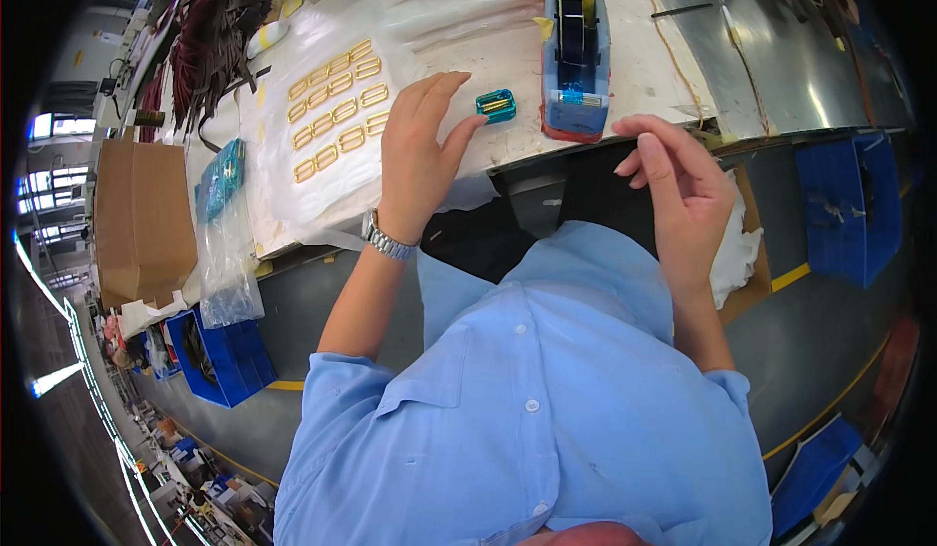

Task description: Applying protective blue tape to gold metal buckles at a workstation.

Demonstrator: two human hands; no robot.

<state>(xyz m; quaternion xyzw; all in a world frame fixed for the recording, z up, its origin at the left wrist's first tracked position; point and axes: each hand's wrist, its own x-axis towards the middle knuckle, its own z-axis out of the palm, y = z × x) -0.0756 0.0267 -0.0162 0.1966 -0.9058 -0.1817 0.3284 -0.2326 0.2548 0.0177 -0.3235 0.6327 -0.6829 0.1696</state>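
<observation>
My left hand point(420, 141) is over the near edge of the worktable, fingers stretched out and thumb spread. Its thumb tip is close to a small oblong buckle point(496, 106) with shiny blue-green wrapping and gold showing in the middle; whether they touch I cannot tell. Left of that hand, rows of gold metal slide buckles point(340, 110) lie on a white sheet, some partly hidden by my fingers. My right hand point(683, 180) hovers off the table edge, fingers loosely bent and apart, nothing visible in them. Beside it stands a blue tape dispenser point(576, 121) with a dark blue roll.
Clear plastic bags point(459, 0) lie at the back of the worktable. Dark straps point(210, 39) hang at the far left, near a brown cardboard box point(146, 219) and a bag of blue-green pieces point(223, 185). Blue bins point(849, 209) stand at both sides; a metal tabletop point(761, 48) adjoins on the right.
</observation>
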